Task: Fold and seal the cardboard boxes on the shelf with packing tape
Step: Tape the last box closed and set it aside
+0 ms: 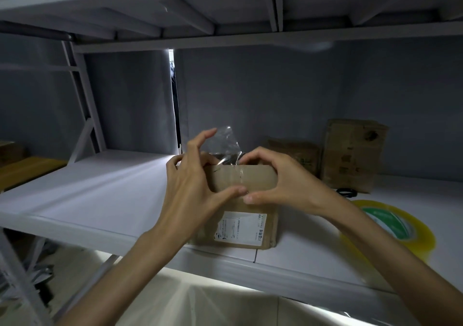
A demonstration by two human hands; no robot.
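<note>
We face a white metal shelf [105, 187] with a grey wall behind it. At its front edge, about midway along, stands the small cardboard box [246, 221] we are sealing. Our left hand [193, 187] grips its left side, thumb pressing the front face. A clear tape strip [226, 145] runs front to back over the top, its loose end standing up at the rear, nearer our left fingers. Our right hand [283, 180] clasps the right top corner. The tape roll [390, 228] lies further right.
</note>
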